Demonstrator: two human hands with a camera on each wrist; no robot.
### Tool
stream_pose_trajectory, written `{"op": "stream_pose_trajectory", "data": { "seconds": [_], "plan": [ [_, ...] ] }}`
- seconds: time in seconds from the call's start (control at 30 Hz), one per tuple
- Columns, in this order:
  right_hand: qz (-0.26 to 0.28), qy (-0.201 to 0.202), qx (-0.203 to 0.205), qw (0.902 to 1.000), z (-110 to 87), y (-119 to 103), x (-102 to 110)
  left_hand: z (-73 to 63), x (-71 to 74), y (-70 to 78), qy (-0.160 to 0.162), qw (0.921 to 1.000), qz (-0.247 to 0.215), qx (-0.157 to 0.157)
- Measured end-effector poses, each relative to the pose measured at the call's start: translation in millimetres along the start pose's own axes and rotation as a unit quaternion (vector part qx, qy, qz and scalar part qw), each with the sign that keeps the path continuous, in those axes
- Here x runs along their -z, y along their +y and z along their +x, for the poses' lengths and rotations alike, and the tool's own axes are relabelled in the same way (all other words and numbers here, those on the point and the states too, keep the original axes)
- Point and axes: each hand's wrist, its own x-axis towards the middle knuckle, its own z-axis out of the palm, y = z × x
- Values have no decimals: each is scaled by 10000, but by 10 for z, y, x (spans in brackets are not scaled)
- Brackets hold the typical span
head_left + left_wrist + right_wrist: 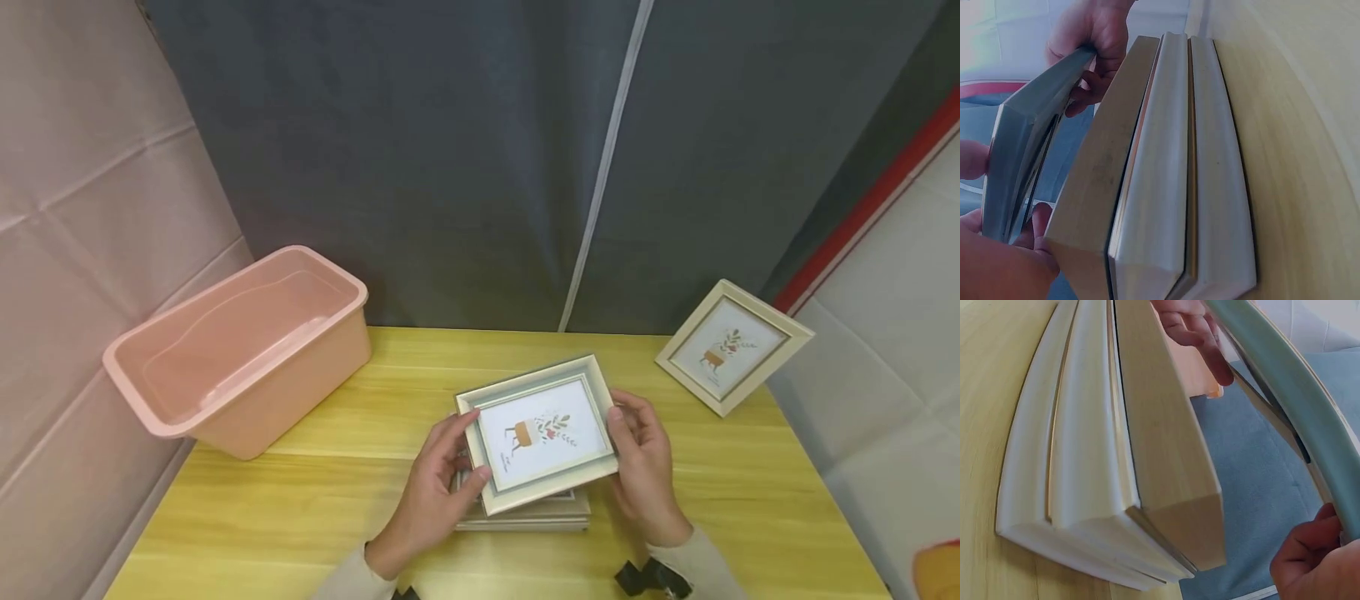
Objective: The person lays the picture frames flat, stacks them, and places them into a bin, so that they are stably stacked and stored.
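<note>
Both hands hold a picture frame (545, 434) with a pale blue-green and cream border and a print of a plant in an orange-brown pot. My left hand (435, 483) grips its left edge, thumb at the front lower corner. At the opposite end my right hand (645, 462) pinches the right edge, thumb on the front and fingers behind. Below it lies a stack of several frames (525, 525), close under the held one. Both wrist views show the stack's thick edges (1154, 175) and the held frame (1291, 394) tilted above them.
A pink plastic bin (285, 392) stands on the left of the wooden table (300, 517). At the back right a cream picture frame (731, 348) with a similar print stands tilted. A dark grey curtain (420, 167) hangs behind the table.
</note>
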Motion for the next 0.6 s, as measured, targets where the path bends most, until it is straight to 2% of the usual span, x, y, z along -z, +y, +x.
{"op": "stream_pose_trajectory", "data": {
  "seconds": [0.13, 0.3, 0.47, 0.6],
  "plan": [
    [-621, -228, 25, 9978, -24, -22, 17, -20, 54, 11, 0, 9994, -41, 343],
    [-1703, -646, 195, 9831, -40, -58, 56, -31, 137, 43, 55, 9973, -127, 723],
    [-1998, -1000, 409, 9739, -52, -75, 91, -49, 216, 74, 176, 9943, 26, 1055],
    [-2175, -1228, 394, 9675, -66, -83, 121, -72, 268, 90, 308, 9904, 141, 1341]
  ]
}}
